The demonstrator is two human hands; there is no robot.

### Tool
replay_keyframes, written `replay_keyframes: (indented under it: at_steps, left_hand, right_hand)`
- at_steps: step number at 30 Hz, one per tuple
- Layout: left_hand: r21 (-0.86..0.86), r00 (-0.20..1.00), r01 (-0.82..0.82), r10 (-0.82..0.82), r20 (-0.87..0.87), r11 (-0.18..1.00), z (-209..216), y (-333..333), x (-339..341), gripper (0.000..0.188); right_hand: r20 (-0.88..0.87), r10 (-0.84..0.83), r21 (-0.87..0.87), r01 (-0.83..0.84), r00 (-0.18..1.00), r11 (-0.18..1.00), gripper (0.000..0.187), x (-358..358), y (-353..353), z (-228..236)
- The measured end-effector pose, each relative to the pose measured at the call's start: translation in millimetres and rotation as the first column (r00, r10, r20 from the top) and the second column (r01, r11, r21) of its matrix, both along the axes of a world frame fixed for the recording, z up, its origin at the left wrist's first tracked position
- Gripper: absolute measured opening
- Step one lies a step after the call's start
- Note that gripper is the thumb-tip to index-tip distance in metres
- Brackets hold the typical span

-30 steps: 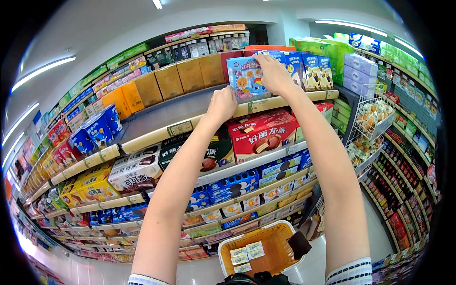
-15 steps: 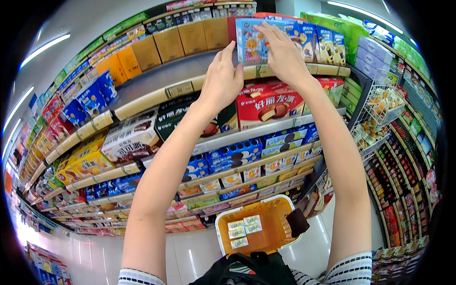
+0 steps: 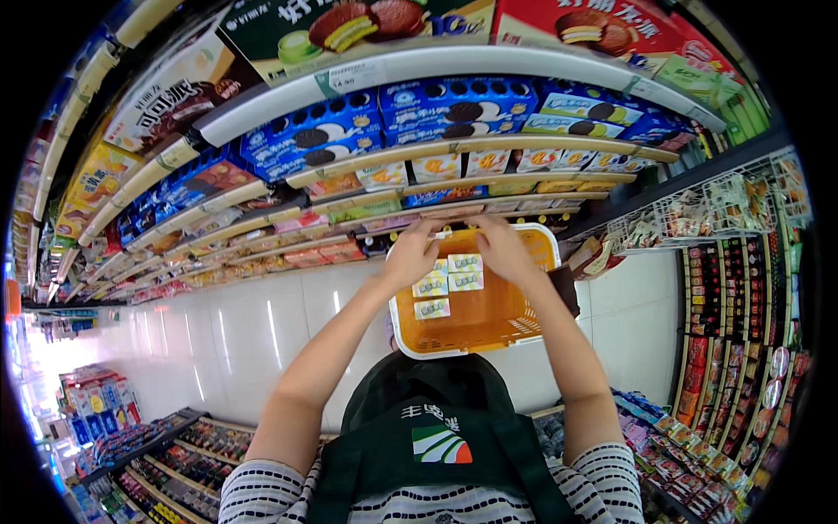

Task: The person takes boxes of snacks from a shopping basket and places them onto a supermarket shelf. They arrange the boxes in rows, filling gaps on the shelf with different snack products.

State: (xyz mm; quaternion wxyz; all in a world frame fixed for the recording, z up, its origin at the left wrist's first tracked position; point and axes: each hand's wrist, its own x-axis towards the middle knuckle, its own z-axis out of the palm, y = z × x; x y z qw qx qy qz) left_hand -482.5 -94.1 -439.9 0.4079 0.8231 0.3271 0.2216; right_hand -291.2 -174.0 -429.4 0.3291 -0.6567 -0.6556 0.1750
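An orange basket [image 3: 489,319] with a white rim stands on the floor before me. Inside, on its left side, lie several small white-and-yellow boxes [image 3: 465,281]. My left hand [image 3: 414,257] is at the basket's far left corner, with its fingers bent over the far rim. Further right along that rim is my right hand [image 3: 506,251], its fingers curled there too. Both hands appear closed on the rim, though the fingertips are partly hidden.
Shelves of snack boxes curve beyond the basket, with blue biscuit boxes [image 3: 458,111] and a red box [image 3: 602,31] higher up. Wire racks [image 3: 711,205] with packets hang at right. A dark brown piece [image 3: 565,292] sits against the basket's right side. More shelving lies behind me.
The view has tilted down. Both hands have left the light blue box on the upper shelf and come down to the basket's far rim.
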Motion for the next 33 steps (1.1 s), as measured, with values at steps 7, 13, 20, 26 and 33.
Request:
replay_keyframes:
  at_steps: [7, 13, 20, 26, 33]
  left_hand:
    - [-0.261, 0.921, -0.078, -0.030, -0.388, 0.962, -153.9, -65.7, -55.9, 0.029]
    - [-0.409, 0.863, -0.175, -0.060, -0.502, 0.895, -208.5, -113.6, -65.6, 0.046]
    - [-0.355, 0.835, -0.259, 0.023, -0.549, 0.898, -215.6, -113.7, -46.4, 0.056]
    - [-0.263, 0.805, -0.148, -0.039, -0.592, 0.953, -217.9, -112.9, -50.6, 0.061]
    - [-0.356, 0.854, -0.155, -0.056, -0.517, 0.922, -175.5, -96.5, -45.5, 0.067]
  right_hand:
    - [-0.074, 0.019, -0.551, -0.057, 0.997, 0.833, 0.034, -53.5, -62.6, -186.0]
    - [0.008, 0.066, -0.695, -0.042, 0.998, 0.718, 0.048, -81.1, -88.1, -221.8]
    - [0.056, 0.143, -0.771, -0.049, 0.988, 0.635, 0.052, -87.4, -78.0, -250.0]
    - [0.076, 0.093, -0.783, 0.002, 0.993, 0.622, 0.052, -95.3, -75.7, -252.6]
    - [-0.323, -0.081, -0.619, -0.146, 0.943, 0.772, 0.053, -61.5, -84.2, -209.0]
